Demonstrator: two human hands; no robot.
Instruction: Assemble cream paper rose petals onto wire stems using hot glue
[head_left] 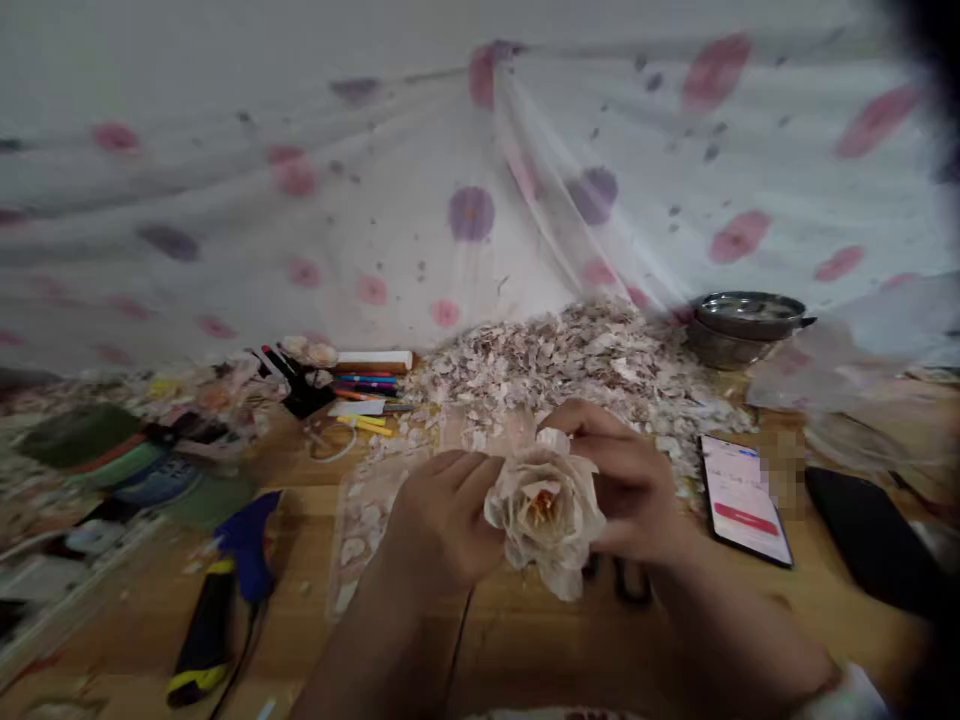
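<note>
A cream-white artificial flower (544,505) with ruffled petals and an orange-brown centre faces me above the wooden table. My left hand (450,515) is closed against its left side, fingers curled behind the petals. On the other side my right hand (637,480) has its fingers bent round the flower's edge. The flower hides most fingertips and whatever lies behind it. Beneath my left hand is a clear plastic tray (352,590) with pale petal pieces in it.
A large heap of pale flakes (570,350) lies at the back, beside stacked metal bowls (750,320). At right are a lit phone (742,500) and a black flat object (870,540). A blue-black glue gun (244,550) with a cord lies left, near pens (367,385) and rolls of tape.
</note>
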